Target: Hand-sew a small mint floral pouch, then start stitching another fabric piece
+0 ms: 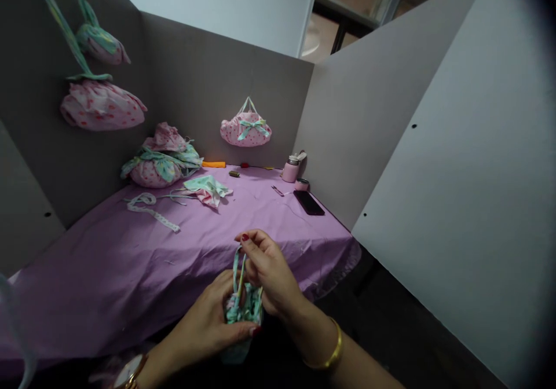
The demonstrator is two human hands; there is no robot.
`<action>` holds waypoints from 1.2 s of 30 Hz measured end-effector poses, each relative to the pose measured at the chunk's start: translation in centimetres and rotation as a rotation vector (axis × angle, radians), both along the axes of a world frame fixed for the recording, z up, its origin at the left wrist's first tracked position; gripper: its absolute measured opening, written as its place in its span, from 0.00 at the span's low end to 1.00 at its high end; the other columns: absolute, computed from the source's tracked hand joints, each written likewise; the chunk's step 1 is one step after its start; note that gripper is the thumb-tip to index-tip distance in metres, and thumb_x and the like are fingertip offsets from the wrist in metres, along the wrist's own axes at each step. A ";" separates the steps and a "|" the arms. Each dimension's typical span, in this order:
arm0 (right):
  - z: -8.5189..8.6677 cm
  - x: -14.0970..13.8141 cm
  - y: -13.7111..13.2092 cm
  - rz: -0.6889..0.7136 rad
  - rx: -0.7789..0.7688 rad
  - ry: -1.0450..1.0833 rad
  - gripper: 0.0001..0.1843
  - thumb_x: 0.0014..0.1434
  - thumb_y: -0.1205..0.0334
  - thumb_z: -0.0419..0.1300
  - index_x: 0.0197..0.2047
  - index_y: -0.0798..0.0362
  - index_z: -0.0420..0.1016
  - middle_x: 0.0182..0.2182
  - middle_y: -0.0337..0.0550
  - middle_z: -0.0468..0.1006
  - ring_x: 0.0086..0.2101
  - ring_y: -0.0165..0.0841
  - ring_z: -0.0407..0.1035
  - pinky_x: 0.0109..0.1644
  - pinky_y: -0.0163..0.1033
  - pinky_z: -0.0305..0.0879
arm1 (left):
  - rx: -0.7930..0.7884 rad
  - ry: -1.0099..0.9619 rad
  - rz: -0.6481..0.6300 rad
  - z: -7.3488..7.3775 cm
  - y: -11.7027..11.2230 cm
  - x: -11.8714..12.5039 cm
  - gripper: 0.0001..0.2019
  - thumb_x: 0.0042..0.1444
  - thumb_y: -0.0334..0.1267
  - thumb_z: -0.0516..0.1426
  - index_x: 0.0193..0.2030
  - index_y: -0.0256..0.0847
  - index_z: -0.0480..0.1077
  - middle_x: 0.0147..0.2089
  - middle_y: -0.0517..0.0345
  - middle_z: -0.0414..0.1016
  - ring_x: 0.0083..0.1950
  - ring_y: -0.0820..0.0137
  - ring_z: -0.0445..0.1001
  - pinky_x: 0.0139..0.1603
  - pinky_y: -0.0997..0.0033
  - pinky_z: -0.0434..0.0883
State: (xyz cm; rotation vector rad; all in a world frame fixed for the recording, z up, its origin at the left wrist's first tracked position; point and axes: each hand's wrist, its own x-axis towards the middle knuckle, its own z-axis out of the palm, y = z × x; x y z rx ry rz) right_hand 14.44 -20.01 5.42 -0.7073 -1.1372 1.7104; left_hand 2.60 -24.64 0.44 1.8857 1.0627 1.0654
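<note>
Just beyond the table's front edge, my left hand (211, 314) is closed around a gathered green fabric pouch (252, 303), its thumb across the near side. Bunched ruffles show at the pouch's mouth, and its lower part is dim. A thin green and yellow fabric strap (236, 270) rises from the mouth in a narrow loop. Above the pouch, my right hand (271, 273) pinches the top of this strap between thumb and forefinger. Its other fingers curl close to the pouch and are partly hidden.
A purple tablecloth (260, 215) carries white lace trim (152, 212), fabric pieces (206, 187), a heap of pink and green pouches (156, 166), a phone (308, 202), small scissors (277, 191) and a pink bottle (290, 170). Finished-looking pouches (245, 129) hang on the grey partitions (195, 65).
</note>
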 end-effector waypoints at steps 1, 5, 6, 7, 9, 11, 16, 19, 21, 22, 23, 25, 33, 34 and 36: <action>0.0 -0.2 0.0 0.000 -0.029 0.018 0.18 0.48 0.51 0.65 0.33 0.52 0.63 0.17 0.25 0.58 0.12 0.17 0.41 0.14 0.29 0.36 | 0.009 0.011 -0.006 0.3 0.0 0.1 0.21 0.48 0.40 0.63 0.50 0.46 0.67 0.51 0.55 0.70 0.51 0.61 0.67 0.53 0.63 0.63; -0.1 -0.6 0.0 -0.016 -0.094 0.072 0.18 0.47 0.52 0.65 0.35 0.50 0.61 0.15 0.23 0.55 0.13 0.19 0.43 0.15 0.27 0.36 | -0.016 0.050 0.022 1.4 0.1 0.4 0.13 0.49 0.35 0.62 0.43 0.43 0.71 0.47 0.53 0.72 0.49 0.61 0.68 0.52 0.62 0.64; -0.1 -0.7 0.0 -0.031 -0.092 0.082 0.18 0.47 0.53 0.65 0.35 0.50 0.61 0.16 0.24 0.55 0.14 0.19 0.44 0.16 0.27 0.36 | -0.043 0.039 0.030 1.6 0.2 0.4 0.11 0.49 0.35 0.61 0.41 0.42 0.73 0.45 0.53 0.73 0.48 0.61 0.69 0.50 0.62 0.64; -0.2 -0.8 0.1 -0.054 -0.085 0.091 0.18 0.47 0.54 0.65 0.35 0.51 0.61 0.16 0.25 0.56 0.15 0.19 0.45 0.16 0.27 0.37 | -0.076 0.020 0.032 1.8 0.3 0.4 0.10 0.49 0.35 0.60 0.40 0.42 0.73 0.44 0.54 0.73 0.47 0.61 0.69 0.50 0.62 0.65; -0.4 -1.0 0.1 -0.089 -0.079 0.099 0.17 0.47 0.55 0.64 0.35 0.51 0.61 0.18 0.26 0.56 0.16 0.20 0.46 0.16 0.27 0.37 | -0.129 -0.025 0.026 1.9 0.5 0.5 0.11 0.48 0.36 0.61 0.40 0.42 0.74 0.42 0.54 0.74 0.45 0.62 0.70 0.48 0.62 0.65; -0.7 -1.2 0.1 -0.106 -0.069 0.083 0.16 0.49 0.55 0.63 0.35 0.51 0.61 0.18 0.27 0.56 0.16 0.20 0.46 0.17 0.27 0.38 | -0.162 -0.071 0.031 1.8 0.6 0.5 0.10 0.47 0.36 0.61 0.39 0.42 0.75 0.39 0.56 0.74 0.42 0.63 0.70 0.45 0.64 0.66; -0.7 -0.8 0.5 -0.035 0.140 -0.150 0.13 0.54 0.53 0.60 0.39 0.50 0.63 0.22 0.31 0.59 0.17 0.22 0.49 0.19 0.29 0.46 | -0.463 -0.336 -0.161 1.1 0.7 0.8 0.08 0.48 0.41 0.62 0.32 0.39 0.75 0.30 0.57 0.74 0.32 0.67 0.71 0.34 0.68 0.67; 0.0 0.6 1.3 -0.164 0.434 -0.296 0.11 0.57 0.53 0.58 0.39 0.51 0.68 0.33 0.40 0.65 0.25 0.26 0.58 0.26 0.33 0.57 | -0.529 -0.486 -0.185 0.7 0.7 0.7 0.11 0.48 0.44 0.63 0.31 0.39 0.74 0.30 0.56 0.74 0.32 0.67 0.72 0.35 0.67 0.68; 0.2 2.0 1.7 -0.250 0.540 -0.339 0.11 0.60 0.54 0.55 0.39 0.52 0.70 0.38 0.42 0.65 0.30 0.29 0.61 0.32 0.35 0.59 | -0.516 -0.568 -0.113 0.6 0.7 0.4 0.11 0.48 0.44 0.64 0.31 0.39 0.73 0.29 0.58 0.74 0.30 0.69 0.71 0.33 0.70 0.67; 0.1 2.7 1.7 -0.224 0.544 -0.361 0.12 0.62 0.54 0.53 0.38 0.52 0.71 0.37 0.42 0.66 0.32 0.30 0.62 0.34 0.35 0.60 | -0.507 -0.605 -0.066 0.7 0.7 0.2 0.10 0.48 0.44 0.64 0.32 0.40 0.73 0.28 0.60 0.73 0.29 0.70 0.71 0.32 0.71 0.67; -0.2 3.4 1.7 -0.153 0.537 -0.389 0.13 0.63 0.54 0.52 0.37 0.53 0.71 0.35 0.41 0.66 0.33 0.30 0.62 0.36 0.36 0.60 | -0.495 -0.627 -0.025 0.8 0.6 0.0 0.10 0.49 0.44 0.63 0.32 0.40 0.73 0.27 0.61 0.73 0.29 0.71 0.71 0.32 0.72 0.67; -1.0 4.3 1.2 0.023 0.547 -0.446 0.14 0.62 0.53 0.53 0.36 0.53 0.72 0.33 0.41 0.67 0.35 0.31 0.63 0.39 0.37 0.60 | -0.457 -0.623 0.019 1.2 0.6 -0.3 0.10 0.50 0.45 0.62 0.32 0.41 0.73 0.27 0.61 0.73 0.30 0.70 0.71 0.33 0.71 0.67; -2.1 4.4 -0.6 0.175 0.742 -0.469 0.10 0.61 0.54 0.55 0.34 0.51 0.69 0.34 0.41 0.68 0.39 0.34 0.63 0.45 0.41 0.60 | -0.306 -0.525 0.094 1.8 0.2 0.0 0.12 0.53 0.48 0.59 0.31 0.41 0.69 0.27 0.62 0.67 0.29 0.70 0.65 0.33 0.71 0.65; -1.9 4.4 -0.7 0.192 0.768 -0.483 0.09 0.61 0.55 0.54 0.34 0.51 0.68 0.34 0.41 0.68 0.38 0.34 0.63 0.44 0.42 0.60 | -0.305 -0.521 0.085 1.9 0.0 0.1 0.13 0.53 0.49 0.58 0.30 0.41 0.67 0.26 0.64 0.64 0.28 0.72 0.62 0.30 0.73 0.64; -1.6 4.3 -1.0 0.204 0.817 -0.526 0.07 0.60 0.58 0.53 0.34 0.51 0.66 0.32 0.42 0.68 0.36 0.34 0.62 0.42 0.42 0.59 | -0.285 -0.502 0.070 2.0 -0.3 0.2 0.14 0.54 0.50 0.58 0.29 0.41 0.66 0.25 0.65 0.60 0.26 0.74 0.58 0.27 0.76 0.61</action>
